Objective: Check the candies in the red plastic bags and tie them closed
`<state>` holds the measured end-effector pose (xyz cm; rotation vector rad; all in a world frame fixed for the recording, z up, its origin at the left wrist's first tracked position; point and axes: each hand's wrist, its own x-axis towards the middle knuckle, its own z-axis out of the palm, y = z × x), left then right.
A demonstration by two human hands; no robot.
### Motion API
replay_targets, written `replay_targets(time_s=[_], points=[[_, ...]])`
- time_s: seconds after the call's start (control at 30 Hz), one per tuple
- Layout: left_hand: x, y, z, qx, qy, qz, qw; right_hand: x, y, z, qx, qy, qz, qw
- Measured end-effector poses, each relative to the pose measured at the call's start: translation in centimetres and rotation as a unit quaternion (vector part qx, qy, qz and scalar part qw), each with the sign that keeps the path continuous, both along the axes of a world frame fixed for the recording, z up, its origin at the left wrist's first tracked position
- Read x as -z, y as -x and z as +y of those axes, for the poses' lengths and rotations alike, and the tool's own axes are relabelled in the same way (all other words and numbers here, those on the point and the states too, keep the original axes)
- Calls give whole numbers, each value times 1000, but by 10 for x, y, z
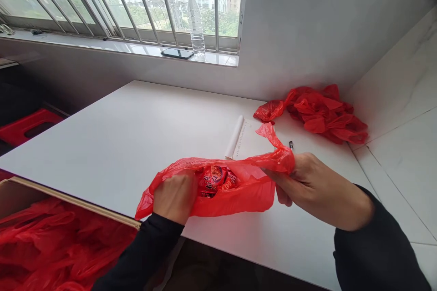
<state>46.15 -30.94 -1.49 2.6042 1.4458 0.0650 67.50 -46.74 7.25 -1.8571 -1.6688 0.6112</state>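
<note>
A red plastic bag (235, 198) is stretched between my two hands above the table's front edge, its mouth facing up. Inside it, small red printed packets (214, 178) with dark lettering show. My left hand (175, 195) is closed at the left end of the bag's mouth, with the plastic around it and the fingertips hidden. At the other end, my right hand (303, 177) pinches the bag's gathered handle, whose loose tip sticks up past the fingers.
On the white table (136, 122) lie a notepad (244, 138), a pen (291, 144) and a heap of red bags (324, 113). A cardboard box (75, 198) of red bags stands at lower left. The sill holds a water bottle (196, 25) and a phone (177, 53).
</note>
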Motion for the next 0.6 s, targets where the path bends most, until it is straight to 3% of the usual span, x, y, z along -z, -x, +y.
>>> replay_targets(time_s=[0.3,0.47,0.6], points=[[2,4,-19,175,54,123,975,1,4,-4,-34,-7,-35,999],[3,5,-22,172,33,153,973,2,6,-5,-42,1,-65,997],[-6,9,-27,173,61,149,972,1,6,-5,-38,6,-67,997]])
